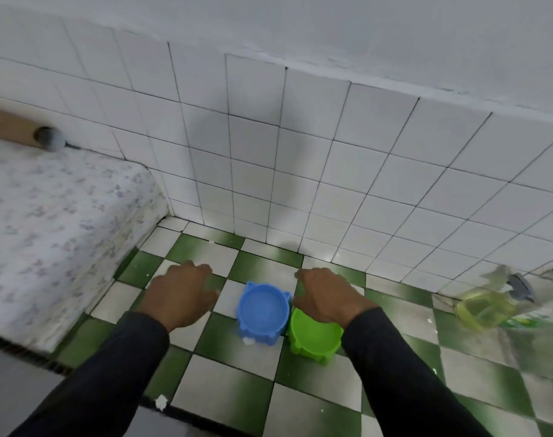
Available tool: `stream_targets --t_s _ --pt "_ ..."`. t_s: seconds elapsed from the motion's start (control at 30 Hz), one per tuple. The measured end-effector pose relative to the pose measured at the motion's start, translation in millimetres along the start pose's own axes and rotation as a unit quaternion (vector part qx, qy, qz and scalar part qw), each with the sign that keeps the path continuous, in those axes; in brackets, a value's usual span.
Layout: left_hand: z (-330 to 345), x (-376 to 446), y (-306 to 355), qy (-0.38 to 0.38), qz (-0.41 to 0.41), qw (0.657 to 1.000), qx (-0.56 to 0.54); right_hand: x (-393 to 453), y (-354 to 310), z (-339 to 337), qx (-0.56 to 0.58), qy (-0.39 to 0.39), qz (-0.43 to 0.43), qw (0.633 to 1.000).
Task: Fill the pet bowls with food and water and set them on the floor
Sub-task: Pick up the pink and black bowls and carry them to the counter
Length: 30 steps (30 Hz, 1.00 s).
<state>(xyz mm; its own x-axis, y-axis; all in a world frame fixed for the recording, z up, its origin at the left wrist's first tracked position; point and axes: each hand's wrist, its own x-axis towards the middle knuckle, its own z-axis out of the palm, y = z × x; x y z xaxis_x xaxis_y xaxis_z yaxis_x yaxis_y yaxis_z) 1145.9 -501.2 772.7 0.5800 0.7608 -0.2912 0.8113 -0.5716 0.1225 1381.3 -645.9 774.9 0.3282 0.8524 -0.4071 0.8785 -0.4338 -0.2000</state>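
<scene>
Two pet bowls stand side by side on the green and white checkered floor (231, 402). The blue bowl (262, 307) is on the left and the green bowl (313, 335) touches it on the right. I cannot tell what either bowl holds. My left hand (180, 294) hovers to the left of the blue bowl, fingers loosely curled and holding nothing. My right hand (325, 298) hangs over the far rim of the green bowl and hides part of it; its fingers are relaxed and hold nothing.
A white tiled wall (300, 159) rises just behind the bowls. A low platform with a flowered cover (48, 222) fills the left. A blurred clear bottle of yellow-green liquid (486, 307) lies at the right by the wall. A brown tube (13, 127) rests at far left.
</scene>
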Motion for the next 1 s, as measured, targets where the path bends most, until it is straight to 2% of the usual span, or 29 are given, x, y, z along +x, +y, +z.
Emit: stream_targets --t_s 0.2,0.53,0.73,1.0 --pt "-29.2 -29.4 -66.5 0.039 -0.041 0.998 -0.023 13.8 -74.4 -32.1 -0.035 0.011 -0.052 0.998" --pt "-73.7 -110.3 -225.4 0.081 -0.140 0.985 -0.054 25.9 -259.5 -61.2 -0.046 0.044 -0.159 0.985" --pt "-89.8 -165.5 -318.2 0.114 -0.200 0.970 -0.082 29.3 -372.7 -59.1 -0.048 0.053 -0.237 0.969" --pt "-85.5 -247.8 -424.3 0.150 -0.281 0.941 -0.113 31.7 -522.1 -34.5 -0.080 0.029 -0.334 0.939"
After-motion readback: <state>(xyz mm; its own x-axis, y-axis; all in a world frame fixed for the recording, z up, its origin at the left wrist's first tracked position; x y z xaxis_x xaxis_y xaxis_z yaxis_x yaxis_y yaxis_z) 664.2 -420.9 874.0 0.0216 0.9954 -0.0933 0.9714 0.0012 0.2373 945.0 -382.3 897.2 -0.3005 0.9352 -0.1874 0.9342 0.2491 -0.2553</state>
